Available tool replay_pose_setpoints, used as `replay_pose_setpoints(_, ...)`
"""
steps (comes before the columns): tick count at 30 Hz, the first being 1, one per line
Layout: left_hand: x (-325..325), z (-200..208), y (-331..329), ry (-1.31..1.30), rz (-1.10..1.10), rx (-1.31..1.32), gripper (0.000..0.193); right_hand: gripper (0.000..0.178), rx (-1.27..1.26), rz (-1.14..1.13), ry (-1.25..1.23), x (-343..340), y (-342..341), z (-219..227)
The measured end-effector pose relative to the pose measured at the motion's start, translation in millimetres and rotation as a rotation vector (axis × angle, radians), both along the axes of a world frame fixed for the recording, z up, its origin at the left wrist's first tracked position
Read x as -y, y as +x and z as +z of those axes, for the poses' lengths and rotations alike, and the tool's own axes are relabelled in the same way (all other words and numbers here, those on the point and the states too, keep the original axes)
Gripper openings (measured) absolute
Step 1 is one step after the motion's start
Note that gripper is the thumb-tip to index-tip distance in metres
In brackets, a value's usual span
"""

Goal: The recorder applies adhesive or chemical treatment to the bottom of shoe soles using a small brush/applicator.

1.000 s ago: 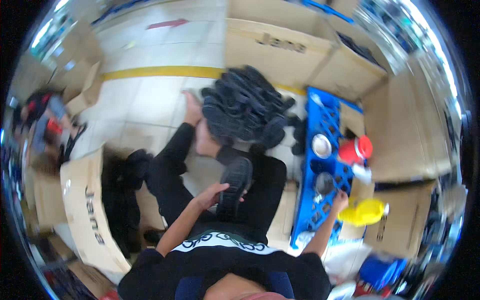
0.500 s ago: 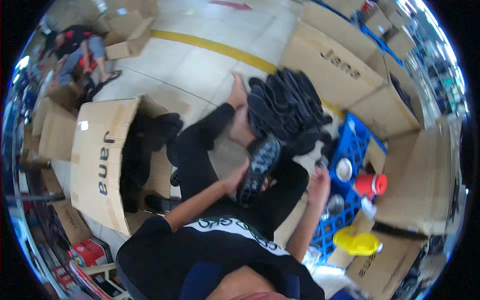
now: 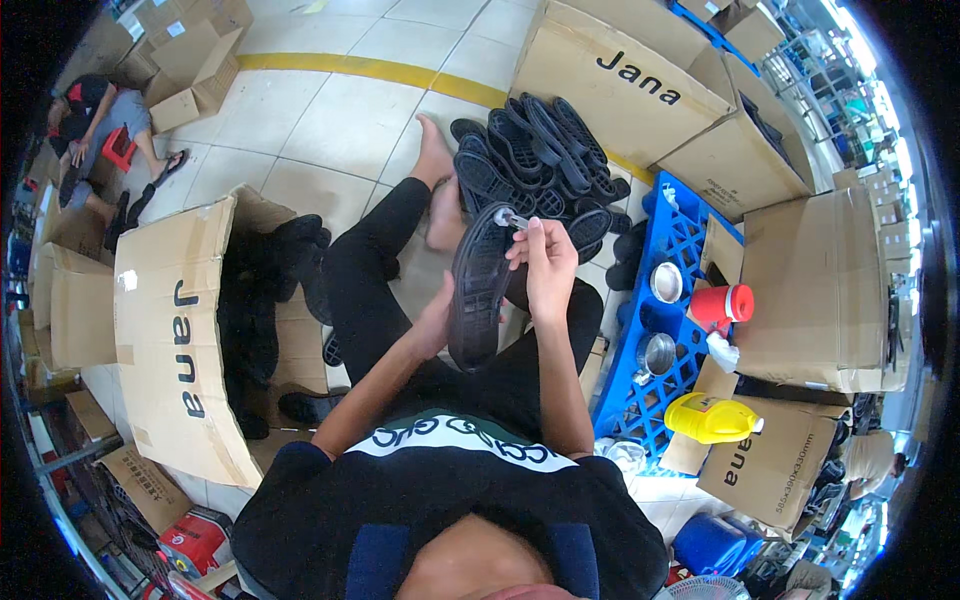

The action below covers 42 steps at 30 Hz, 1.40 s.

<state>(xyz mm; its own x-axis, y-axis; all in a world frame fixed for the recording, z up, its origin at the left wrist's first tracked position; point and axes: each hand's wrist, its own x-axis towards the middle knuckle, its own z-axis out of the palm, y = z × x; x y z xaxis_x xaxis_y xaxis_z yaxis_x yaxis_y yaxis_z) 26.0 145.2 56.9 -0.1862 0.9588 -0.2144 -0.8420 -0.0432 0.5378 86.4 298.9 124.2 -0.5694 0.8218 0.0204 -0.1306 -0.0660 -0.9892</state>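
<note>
Holding a black sole (image 3: 474, 300) above the lap (image 3: 525, 365), stood at a tilt, far end away from the body. Apparently partway through work on this one: at its far end, a small tool (image 3: 517, 222) with a pale tip. Hard to tell how much of the rim is already done. Clamped on the sole's left edge with the left hand (image 3: 434, 320); pinched together on the tool with the right hand (image 3: 545, 265). Just beyond, on the floor (image 3: 350, 120), a heap of black soles (image 3: 545, 165), impossible to sort into finished and waiting. To the left, inside an open box (image 3: 165, 345), more dark pieces. To the right, on a blue pallet (image 3: 618, 378), a red jug (image 3: 718, 304), two metal cups (image 3: 657, 353) and a yellow bottle (image 3: 706, 418).
</note>
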Motion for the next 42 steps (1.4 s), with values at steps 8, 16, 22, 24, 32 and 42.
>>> replay_pose_setpoints(8, 7, 9, -14, -0.176, -0.044, -0.033, 0.078, 0.008, 0.249, 0.534, 0.529, 14, 19, 15)
replay_pose_setpoints(16, 0, 36, -37, -0.104, 0.198, 0.038, 0.078, 0.012, 0.560, 0.898, 0.763, 51, 65, 21)
replay_pose_setpoints(22, -8, 42, -33, -0.135, 0.207, -0.022, 0.079, 0.014, 0.252, 0.369, 0.902, 6, 46, 40)
replay_pose_setpoints(24, -7, 44, -27, -0.105, 0.137, 0.002, 0.080, 0.015, 0.276, 0.376, 0.813, -13, 34, 51)
replay_pose_setpoints(32, -6, 56, -14, -0.108, 0.071, 0.037, 0.080, 0.023, 0.250, 0.451, 1.469, -54, -13, 79)
replay_pose_setpoints(42, -2, 57, -18, -0.103, 0.089, -0.041, 0.078, 0.016, 0.533, 0.395, 1.569, -41, -8, 58)
